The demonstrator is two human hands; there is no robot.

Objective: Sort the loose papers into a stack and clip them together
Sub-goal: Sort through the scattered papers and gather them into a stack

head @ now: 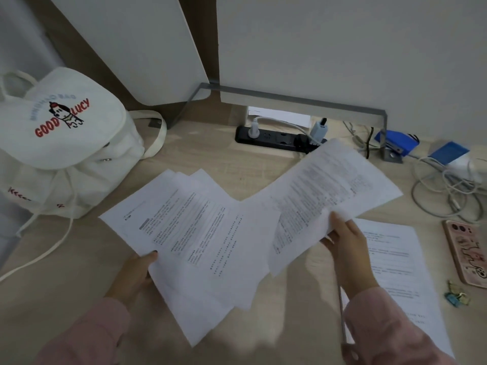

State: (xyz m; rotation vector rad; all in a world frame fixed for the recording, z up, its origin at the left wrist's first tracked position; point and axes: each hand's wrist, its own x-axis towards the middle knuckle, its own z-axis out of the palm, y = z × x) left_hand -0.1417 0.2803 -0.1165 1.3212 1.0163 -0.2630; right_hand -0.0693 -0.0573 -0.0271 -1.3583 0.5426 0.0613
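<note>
left hand [134,275]: thumb pinches the edge of a fanned bunch of printed sheets [195,233], lifted above the wooden desk [210,151]
right hand [347,248]: grips a raised printed sheet [329,191]
last sheet [395,264]: flat on the desk under the right wrist
binder clips [457,296]: just right of it, beside a pink phone [466,251]

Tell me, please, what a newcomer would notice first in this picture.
First, in mid-frame, the left hand grips a fanned bundle of printed papers, and the right hand holds further sheets beside it. Next is the white bag with red lettering at the far left of the desk. Small binder clips lie at the right edge, near a pink phone.
</note>
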